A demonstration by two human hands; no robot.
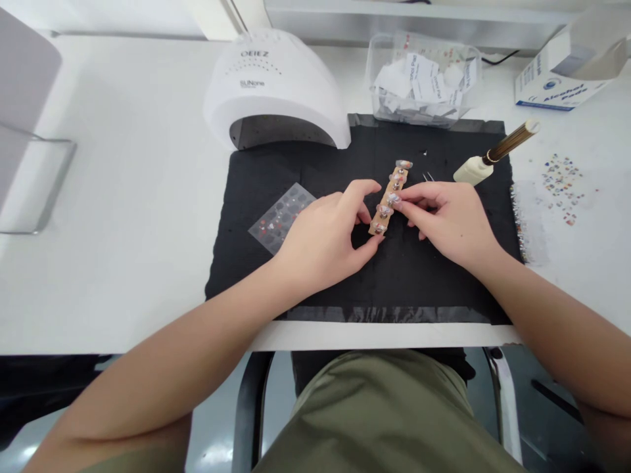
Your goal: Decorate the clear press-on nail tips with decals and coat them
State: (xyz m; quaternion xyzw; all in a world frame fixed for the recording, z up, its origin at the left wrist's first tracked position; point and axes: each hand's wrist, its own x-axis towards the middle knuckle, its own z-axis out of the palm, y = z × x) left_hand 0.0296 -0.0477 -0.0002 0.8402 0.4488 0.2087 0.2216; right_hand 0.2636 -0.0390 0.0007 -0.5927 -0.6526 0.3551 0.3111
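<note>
A narrow wooden nail holder strip (373, 230) lies slantwise on a black mat, with several decorated false nails mounted along it on small metal posts. My left hand (328, 230) curls round the strip's lower left side, its thumb at the near end and other fingers against the side. Between thumb and index finger, my right hand (446, 213) pinches a false nail (393, 198) at the middle of the strip. A clear sticker sheet (276, 223) with dark and red shapes lies partly under my left hand. Thin tweezer tips (428, 177) show just beyond my right hand.
A white nail lamp (280, 79) stands behind the black mat (305, 299). Alongside are a clear tub (375, 79) of alcohol pads and an open box (557, 82). A cream bottle (474, 171) with a brown cap stands right, near scattered rhinestones (562, 184).
</note>
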